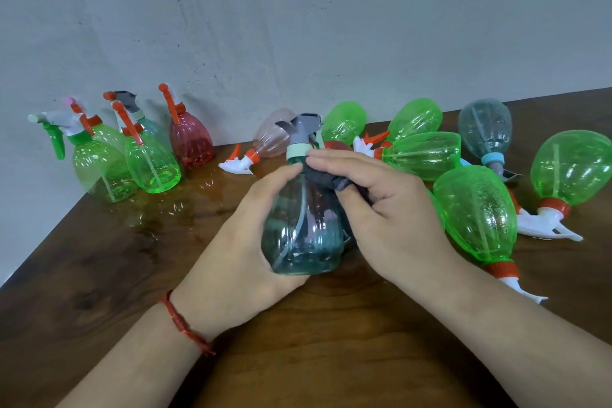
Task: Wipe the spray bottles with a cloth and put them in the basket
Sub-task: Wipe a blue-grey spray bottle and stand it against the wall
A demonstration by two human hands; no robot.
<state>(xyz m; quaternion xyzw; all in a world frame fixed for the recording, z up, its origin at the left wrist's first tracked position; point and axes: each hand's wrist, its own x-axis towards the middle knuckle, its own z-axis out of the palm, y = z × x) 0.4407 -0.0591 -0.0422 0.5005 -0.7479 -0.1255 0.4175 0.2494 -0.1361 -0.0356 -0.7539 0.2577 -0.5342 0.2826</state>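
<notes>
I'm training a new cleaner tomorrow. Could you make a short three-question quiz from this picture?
1. True or false: every bottle on the table stands upright.
2. What does the right hand hold against the teal bottle? A) sponge B) dark cloth C) brush
3. Which hand grips the teal bottle's body?
Key: 1 false; 2 B; 3 the left hand.

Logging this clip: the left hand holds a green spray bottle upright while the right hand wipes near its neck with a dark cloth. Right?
Not green: the head view shows the spray bottle in the left hand is bluish-teal with a grey sprayer. The rest stands: it is upright, and the right hand presses the dark cloth near its neck.
</notes>
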